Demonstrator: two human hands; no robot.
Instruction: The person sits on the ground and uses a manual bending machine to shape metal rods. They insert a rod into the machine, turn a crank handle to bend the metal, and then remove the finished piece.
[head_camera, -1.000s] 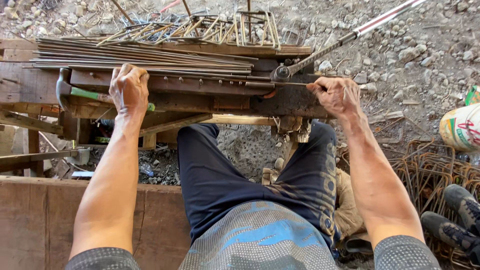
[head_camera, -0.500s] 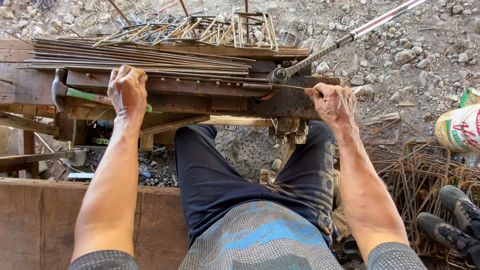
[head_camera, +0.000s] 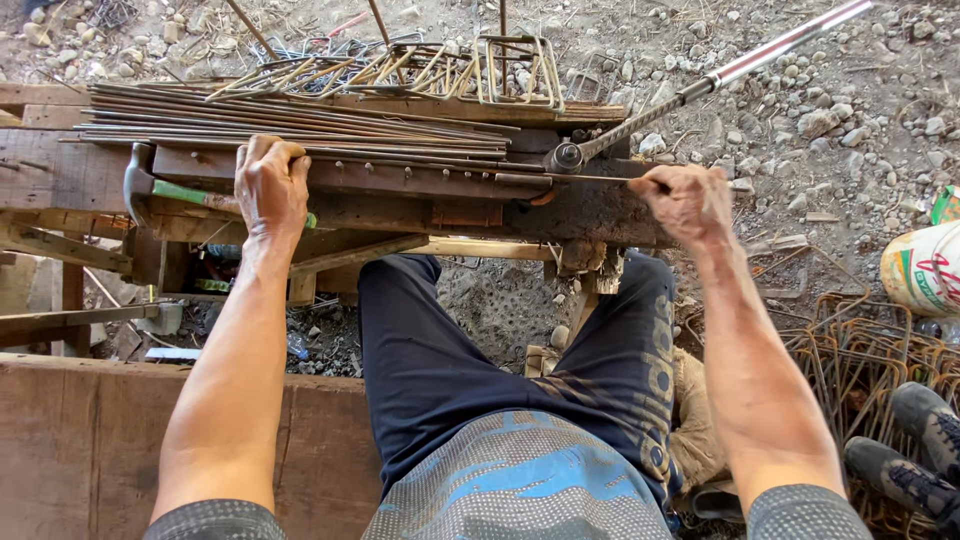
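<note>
Two bare hands are at work on a wooden bench (head_camera: 60, 175), both forearms extended forward from the body with elbows nearly straight. Left hand (head_camera: 270, 190) lies palm down at the near edge of the bench, fingers curled over a thin steel rod (head_camera: 420, 170) that runs along the iron strip fixed to the bench front; the fingers are closed, and the knuckles are raised. Right hand (head_camera: 688, 203) is clenched in a fist at the right end of the bench, closed on the rod's right end, thumb side toward the bench, wrist bent slightly inward.

Rod is straight, dark and slender, and passes beneath a round pivot (head_camera: 567, 157) at the base of a long bending lever (head_camera: 720, 75). Lever is ribbed bar near the pivot, then smooth pale tube, angled up to the right over the gravel (head_camera: 800, 130).

Just beside the left hand, a hammer (head_camera: 150, 188) with a dark steel head and green handle lies along the near edge. Behind the hands, a bundle of straight rods (head_camera: 250, 120) lies lengthwise on the bench top, rusty brown and tightly packed. At the far edge stand bent rectangular stirrups (head_camera: 510, 70), in a loose row. Bench timber is weathered, grey and cracked.

Below the right forearm, a heap of rusted stirrups (head_camera: 860, 350) rests on the ground, beside a white sack (head_camera: 920, 270).
</note>
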